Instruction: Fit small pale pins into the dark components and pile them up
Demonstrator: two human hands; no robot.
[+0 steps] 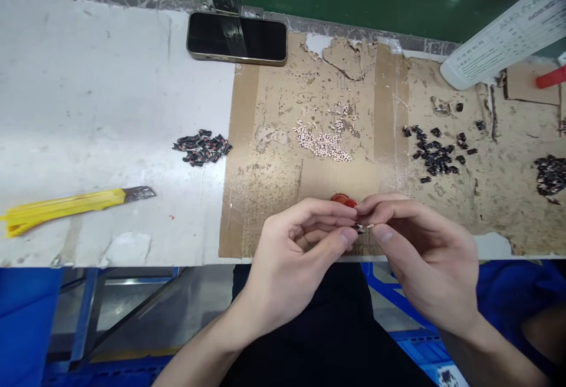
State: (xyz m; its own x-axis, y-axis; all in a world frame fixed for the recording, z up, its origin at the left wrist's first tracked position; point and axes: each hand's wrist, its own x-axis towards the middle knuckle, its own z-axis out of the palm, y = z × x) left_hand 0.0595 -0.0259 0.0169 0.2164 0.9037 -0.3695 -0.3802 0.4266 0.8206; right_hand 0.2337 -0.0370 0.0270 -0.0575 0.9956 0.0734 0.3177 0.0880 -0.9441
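Near the front edge of the cardboard, my left hand [305,251] pinches a small black part [359,229] between thumb and fingers. Facing it, my right hand [424,251] grips a tiny copper-coloured piece [370,226] at the fingertips, against the end of the black part. Whether the two are joined I cannot tell. Just behind the fingers sits a red round object [344,200], partly hidden by my hands. Beyond it a heap of tiny copper-coloured pieces [325,144] lies on the cardboard [274,198].
Small black parts with reddish marks [202,147] lie to the left, more black parts [435,154] to the right, and another pile [550,174] at the far right. A yellow utility knife [66,207] has its blade out. A phone [236,38] and a white bottle [504,33] are behind.
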